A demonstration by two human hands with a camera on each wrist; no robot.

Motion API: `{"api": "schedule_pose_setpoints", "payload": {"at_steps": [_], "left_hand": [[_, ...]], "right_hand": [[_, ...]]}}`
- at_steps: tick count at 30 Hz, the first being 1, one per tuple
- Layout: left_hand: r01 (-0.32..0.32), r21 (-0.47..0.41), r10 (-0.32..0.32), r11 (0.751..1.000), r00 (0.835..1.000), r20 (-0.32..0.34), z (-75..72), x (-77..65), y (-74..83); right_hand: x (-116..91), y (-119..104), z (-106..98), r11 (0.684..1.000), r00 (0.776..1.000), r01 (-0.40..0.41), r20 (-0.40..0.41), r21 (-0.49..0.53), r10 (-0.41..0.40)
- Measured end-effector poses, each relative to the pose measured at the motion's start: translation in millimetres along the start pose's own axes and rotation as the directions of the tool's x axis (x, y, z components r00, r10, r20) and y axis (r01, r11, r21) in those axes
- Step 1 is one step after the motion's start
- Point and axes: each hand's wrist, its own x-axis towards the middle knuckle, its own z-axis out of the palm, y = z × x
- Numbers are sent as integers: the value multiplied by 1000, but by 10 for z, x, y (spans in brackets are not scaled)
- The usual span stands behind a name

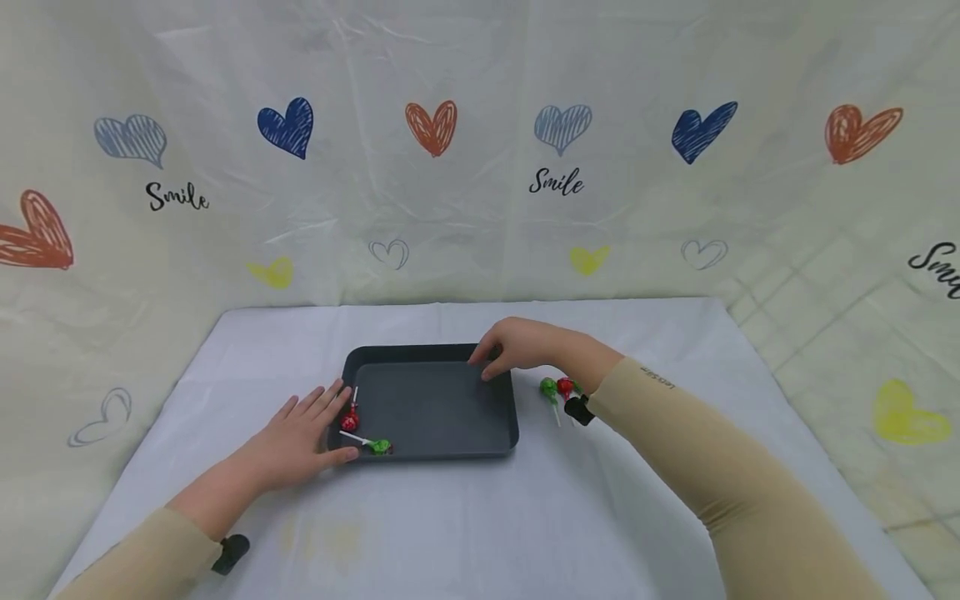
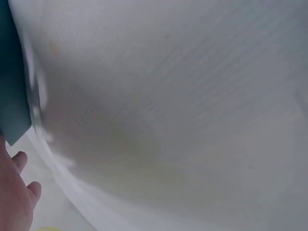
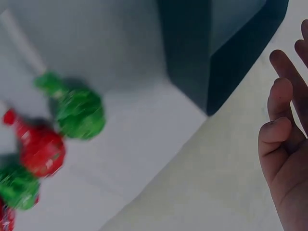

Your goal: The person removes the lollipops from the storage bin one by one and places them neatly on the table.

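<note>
A dark grey rectangular tray (image 1: 435, 408) lies on the white-covered table. Inside it, at the left wall, is a lollipop in red wrapping (image 1: 350, 419); a green-wrapped lollipop (image 1: 380, 447) lies by the near left corner. My left hand (image 1: 303, 442) rests along the tray's left rim, fingers spread and straight. Over the far right corner hovers my right hand (image 1: 521, 343), its fingers loosely bent and nothing between them. Right of the tray, several more lollipops lie grouped, among them a green one (image 3: 81, 113) and a red one (image 3: 43, 151), partly hidden by my wrist in the head view.
The white tablecloth (image 1: 420, 533) spreads around the tray, with faint yellowish marks near the front. Behind the table's far edge hangs a pale backdrop (image 1: 480, 217) printed with hearts and the word Smile. Each wrist carries a small black device (image 1: 231, 553).
</note>
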Motion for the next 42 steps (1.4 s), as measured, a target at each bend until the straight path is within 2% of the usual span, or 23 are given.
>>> {"api": "schedule_pose_setpoints", "payload": {"at_steps": [9,15,22,31,37,42], "left_hand": [[9,3,-9,1000,1000,7,53,16,-104],[6,-24,-5,1000,1000,18,-14,-9,-70],[17,-8,-16,1000,999,28,-61,-15,-50],[1,-37,-1,999,1000,-6,31,1,-129],[21,-22,-21,1000,999,24,59,12,-175],[9,-33,-8,999,1000,16,43,7,-165]], "right_hand": [[337,-383,135,993,993,111,55,-31,-109],[524,-581,256,980,978,189,95,-56,-184],[733,-821,422,951,957,259,176,-170,-229],[911,-1079,646,937,942,273,257,-218,-215],[951,-1195,762,939,937,262,292,-225,-191],[978,-1226,838,936,931,262,317,-235,-181]]}}
